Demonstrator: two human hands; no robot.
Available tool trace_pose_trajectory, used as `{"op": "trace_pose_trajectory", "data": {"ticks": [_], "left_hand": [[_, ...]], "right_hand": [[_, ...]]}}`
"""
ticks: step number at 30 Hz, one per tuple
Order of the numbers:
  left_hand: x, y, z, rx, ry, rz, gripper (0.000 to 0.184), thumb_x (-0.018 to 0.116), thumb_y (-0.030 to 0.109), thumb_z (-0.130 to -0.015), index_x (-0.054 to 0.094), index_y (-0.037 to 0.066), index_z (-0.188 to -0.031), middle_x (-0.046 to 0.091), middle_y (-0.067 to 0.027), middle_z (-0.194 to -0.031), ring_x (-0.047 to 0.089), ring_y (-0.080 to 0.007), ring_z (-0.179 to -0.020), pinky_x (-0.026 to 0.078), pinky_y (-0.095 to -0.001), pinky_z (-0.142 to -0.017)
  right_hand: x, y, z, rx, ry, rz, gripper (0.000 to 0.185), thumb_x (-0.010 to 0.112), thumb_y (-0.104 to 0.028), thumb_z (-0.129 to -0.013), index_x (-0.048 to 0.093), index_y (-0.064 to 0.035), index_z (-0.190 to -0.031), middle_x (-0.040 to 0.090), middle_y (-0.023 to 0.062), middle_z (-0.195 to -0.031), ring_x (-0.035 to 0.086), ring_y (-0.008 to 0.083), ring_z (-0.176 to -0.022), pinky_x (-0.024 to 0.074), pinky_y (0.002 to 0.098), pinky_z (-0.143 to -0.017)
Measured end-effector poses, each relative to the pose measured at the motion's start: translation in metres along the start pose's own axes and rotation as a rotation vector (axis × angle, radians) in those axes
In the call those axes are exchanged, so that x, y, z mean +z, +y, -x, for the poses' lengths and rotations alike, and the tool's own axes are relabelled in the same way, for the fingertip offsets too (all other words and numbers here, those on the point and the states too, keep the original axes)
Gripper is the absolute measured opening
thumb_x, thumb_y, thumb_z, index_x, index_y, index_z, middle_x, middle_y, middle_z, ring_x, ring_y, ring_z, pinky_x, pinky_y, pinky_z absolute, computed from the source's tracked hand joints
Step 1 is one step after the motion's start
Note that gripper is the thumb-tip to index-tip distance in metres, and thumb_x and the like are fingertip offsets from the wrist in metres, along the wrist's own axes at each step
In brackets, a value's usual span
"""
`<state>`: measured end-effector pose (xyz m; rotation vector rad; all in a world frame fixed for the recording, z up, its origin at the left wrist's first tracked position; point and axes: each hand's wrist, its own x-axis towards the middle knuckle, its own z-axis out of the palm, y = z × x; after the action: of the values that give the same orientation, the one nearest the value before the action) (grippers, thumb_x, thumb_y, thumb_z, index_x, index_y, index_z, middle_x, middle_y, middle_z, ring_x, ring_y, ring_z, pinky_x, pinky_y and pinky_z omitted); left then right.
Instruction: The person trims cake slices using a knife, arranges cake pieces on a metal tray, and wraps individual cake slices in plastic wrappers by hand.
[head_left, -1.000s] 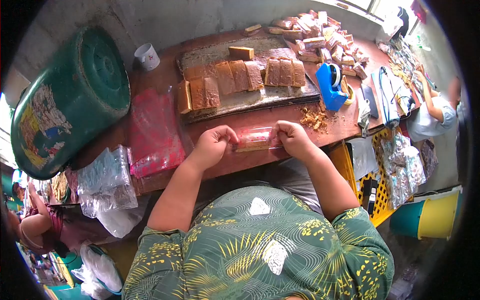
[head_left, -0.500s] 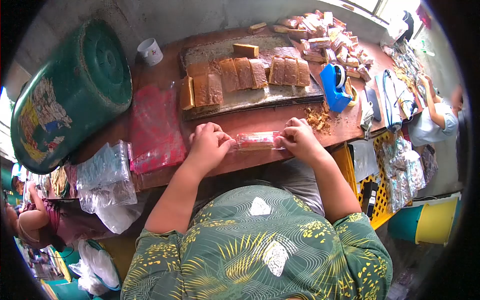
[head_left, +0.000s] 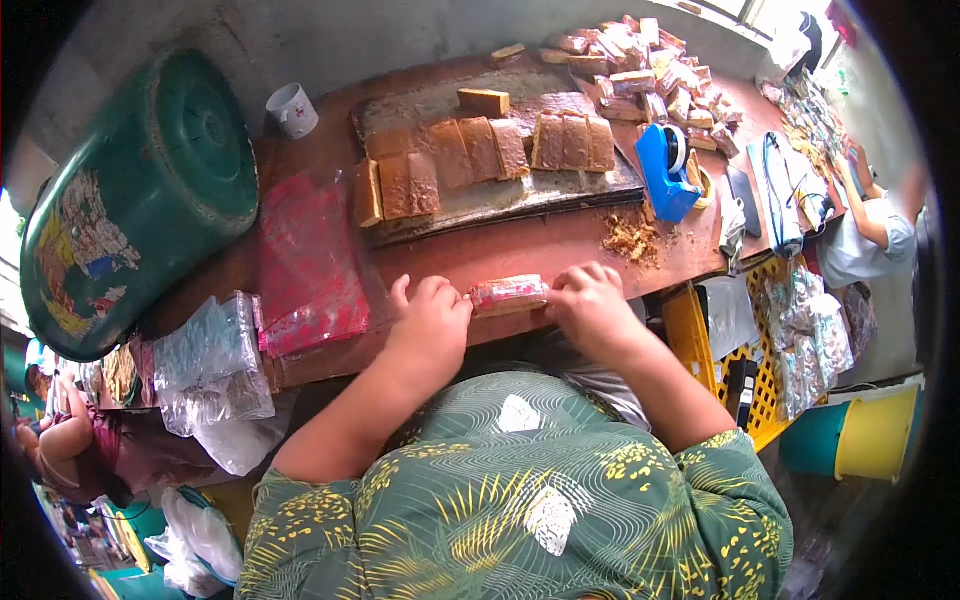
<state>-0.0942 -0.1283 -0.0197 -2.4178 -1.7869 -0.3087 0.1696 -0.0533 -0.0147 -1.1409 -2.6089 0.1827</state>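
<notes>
At the table's front edge lies a slice of cake in clear plastic wrap with red print (head_left: pixel 508 294). My left hand (head_left: pixel 432 325) is closed at the slice's left end, pinching the wrapper there. The right end is pinched by the fingers of my right hand (head_left: pixel 592 308). Beyond my hands, unwrapped cake slices with brown tops (head_left: pixel 465 152) stand in groups on a flat metal tray (head_left: pixel 540 198).
A blue tape dispenser (head_left: pixel 668 178) stands right of the tray, near cake crumbs (head_left: pixel 630 238). Wrapped slices (head_left: pixel 650 80) are heaped behind it. Red-printed wrappers (head_left: pixel 310 265), a green tub (head_left: pixel 140 200) and a white mug (head_left: pixel 293 110) are at left. People sit at both sides.
The wrapper's ends have been drawn in closer around the slice, which now sits tilted up slightly at the right. My left hand has turned and shifted down and slightly right.
</notes>
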Motion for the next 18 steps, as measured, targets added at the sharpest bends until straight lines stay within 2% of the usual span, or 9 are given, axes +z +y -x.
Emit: {"op": "trace_pose_trajectory", "data": {"ticks": [2, 4, 7, 11, 13, 14, 15, 16, 18], "left_hand": [[-0.016, -0.016, -0.023, -0.011, -0.225, 0.089, 0.015, 0.065, 0.017, -0.090, 0.078, 0.017, -0.098, 0.071, -0.0021, -0.105, 0.058, -0.0227, -0.122, 0.037, -0.0593, -0.104], [-0.024, -0.023, -0.051, -0.121, -0.390, 0.170, 0.013, 0.065, 0.017, -0.089, 0.077, 0.017, -0.094, 0.069, -0.0016, -0.106, 0.057, -0.0239, -0.119, 0.039, -0.0544, -0.097], [-0.002, -0.018, -0.037, -0.012, -0.012, 0.001, 0.011, 0.069, 0.023, -0.088, 0.076, 0.015, -0.090, 0.068, -0.0011, -0.111, 0.055, -0.0255, -0.118, 0.039, -0.0516, -0.091], [-0.001, 0.016, -0.005, -0.152, -0.018, 0.172, 0.061, 0.077, 0.034, -0.090, 0.060, -0.001, -0.137, 0.063, -0.0139, -0.116, 0.056, -0.0259, -0.121, 0.040, -0.0490, -0.104], [0.007, 0.011, -0.025, -0.267, 0.077, 0.672, 0.054, 0.074, 0.030, -0.095, 0.059, -0.002, -0.137, 0.065, -0.0123, -0.121, 0.059, -0.0241, -0.120, 0.043, -0.0449, -0.105], [0.015, 0.006, -0.039, -0.323, 0.127, 0.922, 0.051, 0.073, 0.028, -0.098, 0.058, -0.002, -0.137, 0.065, -0.0116, -0.123, 0.060, -0.0232, -0.119, 0.045, -0.0428, -0.105], [0.021, 0.003, -0.055, -0.367, 0.116, 1.480, 0.043, 0.065, 0.023, -0.104, 0.055, 0.000, -0.139, 0.065, -0.0077, -0.130, 0.062, -0.0201, -0.119, 0.047, -0.0357, -0.107], [0.022, -0.001, -0.059, -0.450, -0.001, 1.748, 0.037, 0.061, 0.017, -0.106, 0.054, 0.001, -0.139, 0.065, -0.0052, -0.131, 0.061, -0.0171, -0.121, 0.045, -0.0362, -0.111], [0.027, 0.001, -0.066, -0.183, -0.090, 1.901, 0.039, 0.065, 0.015, -0.104, 0.054, 0.001, -0.139, 0.065, -0.0054, -0.131, 0.060, -0.0165, -0.123, 0.044, -0.0353, -0.112]], "right_hand": [[-0.012, 0.018, -0.019, -0.040, -0.103, -0.046, 0.012, 0.070, -0.017, -0.085, 0.077, -0.0172, -0.095, 0.069, 0.0019, -0.104, 0.057, 0.0294, -0.113, 0.0426, 0.0464, -0.100], [-0.001, 0.022, -0.031, -0.028, -0.002, -0.022, 0.014, 0.072, -0.019, -0.082, 0.077, -0.0167, -0.095, 0.069, 0.0016, -0.099, 0.057, 0.0284, -0.110, 0.0437, 0.0454, -0.096], [0.010, 0.013, -0.026, -0.002, 0.061, 0.164, 0.013, 0.073, -0.020, -0.081, 0.077, -0.0166, -0.093, 0.068, 0.0016, -0.096, 0.058, 0.0277, -0.107, 0.0437, 0.0444, -0.093], [0.024, -0.011, 0.012, 0.008, 0.094, 0.054, 0.042, 0.074, -0.034, -0.087, 0.070, -0.0088, -0.120, 0.059, 0.0097, -0.119, 0.054, 0.0313, -0.115, 0.0423, 0.0470, -0.098], [0.016, -0.019, 0.020, 0.029, -0.035, 0.013, 0.068, 0.072, -0.043, -0.090, 0.056, 0.0006, -0.140, 0.050, 0.0157, -0.135, 0.047, 0.0368, -0.127, 0.0388, 0.0496, -0.107], [0.019, -0.019, 0.022, 0.058, 0.031, -0.072, 0.069, 0.073, -0.042, -0.090, 0.055, 0.0019, -0.141, 0.050, 0.0169, -0.136, 0.047, 0.0379, -0.128, 0.0386, 0.0504, -0.108], [0.023, -0.017, 0.019, 0.080, 0.103, -0.153, 0.071, 0.073, -0.041, -0.090, 0.053, 0.0031, -0.142, 0.051, 0.0182, -0.138, 0.047, 0.0390, -0.129, 0.0383, 0.0513, -0.109], [0.024, -0.015, 0.015, 0.097, 0.177, -0.232, 0.073, 0.074, -0.039, -0.090, 0.052, 0.0043, -0.144, 0.051, 0.0195, -0.140, 0.047, 0.0401, -0.130, 0.0381, 0.0521, -0.110], [0.017, -0.005, 0.004, 0.055, 0.412, -0.442, 0.066, 0.076, -0.029, -0.090, 0.054, 0.0039, -0.142, 0.057, 0.0207, -0.134, 0.056, 0.0400, -0.123, 0.0435, 0.0523, -0.106]]}}
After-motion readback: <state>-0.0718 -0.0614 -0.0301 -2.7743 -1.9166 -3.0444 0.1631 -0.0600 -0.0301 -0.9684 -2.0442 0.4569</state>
